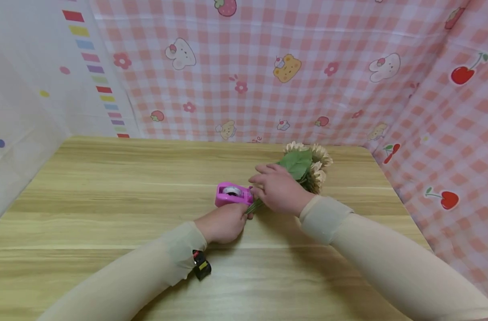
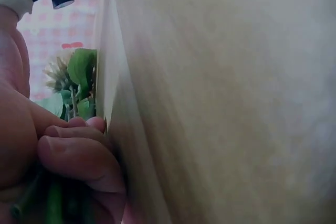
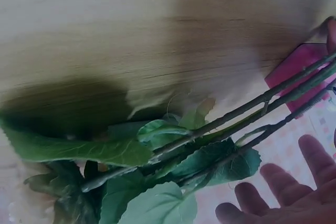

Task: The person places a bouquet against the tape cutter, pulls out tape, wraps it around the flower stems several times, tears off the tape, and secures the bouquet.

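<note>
A bunch of artificial flowers (image 1: 319, 155) with pale cream blooms and green leaves (image 1: 297, 163) lies slantwise over the table, blooms toward the back right. My left hand (image 1: 224, 223) grips the green stems (image 2: 54, 203) near their lower ends, fingers curled round them. Just behind that hand stands a pink tape dispenser (image 1: 221, 196) with a tape roll (image 1: 232, 191) in it. My right hand (image 1: 283, 191) is over the stems beside the dispenser's cutter end. In the right wrist view its fingers (image 3: 283, 182) are spread and gently bent, apart from the stems; the thumb is hidden there.
The wood-grain table (image 1: 107, 187) carries all of this. Pink checked cloth (image 1: 244, 58) hangs behind and at the right, white dotted cloth (image 1: 23, 102) at the left. A black strap device (image 1: 201, 266) sits on the left wrist.
</note>
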Demonstrator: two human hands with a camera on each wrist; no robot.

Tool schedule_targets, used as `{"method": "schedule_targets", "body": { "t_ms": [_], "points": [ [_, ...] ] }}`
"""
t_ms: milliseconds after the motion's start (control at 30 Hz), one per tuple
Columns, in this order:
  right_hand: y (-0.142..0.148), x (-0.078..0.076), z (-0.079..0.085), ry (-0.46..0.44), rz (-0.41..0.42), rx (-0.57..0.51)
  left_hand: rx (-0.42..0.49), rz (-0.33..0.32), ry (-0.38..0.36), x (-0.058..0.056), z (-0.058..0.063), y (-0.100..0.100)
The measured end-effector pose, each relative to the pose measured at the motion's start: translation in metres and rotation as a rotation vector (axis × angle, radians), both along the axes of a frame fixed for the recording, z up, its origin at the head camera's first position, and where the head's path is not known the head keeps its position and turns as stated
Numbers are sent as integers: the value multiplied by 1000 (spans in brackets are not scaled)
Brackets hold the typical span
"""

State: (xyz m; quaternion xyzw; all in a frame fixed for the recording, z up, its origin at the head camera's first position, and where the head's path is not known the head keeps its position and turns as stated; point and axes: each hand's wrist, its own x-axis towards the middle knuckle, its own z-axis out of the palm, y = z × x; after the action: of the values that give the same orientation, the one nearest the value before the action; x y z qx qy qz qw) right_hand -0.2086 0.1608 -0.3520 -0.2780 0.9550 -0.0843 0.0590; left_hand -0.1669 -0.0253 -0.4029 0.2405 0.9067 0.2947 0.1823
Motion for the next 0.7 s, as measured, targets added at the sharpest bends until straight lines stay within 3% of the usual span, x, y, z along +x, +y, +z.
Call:
{"method": "schedule_targets", "body": {
  "t_ms": [233,700],
  "points": [
    [-9,-8,-9,-7,95,48,-15,-12,-25,0,5,1],
    [-17,-14,-15,-41,70,71,-65,-40,1,-1,6,2]
  ]
}}
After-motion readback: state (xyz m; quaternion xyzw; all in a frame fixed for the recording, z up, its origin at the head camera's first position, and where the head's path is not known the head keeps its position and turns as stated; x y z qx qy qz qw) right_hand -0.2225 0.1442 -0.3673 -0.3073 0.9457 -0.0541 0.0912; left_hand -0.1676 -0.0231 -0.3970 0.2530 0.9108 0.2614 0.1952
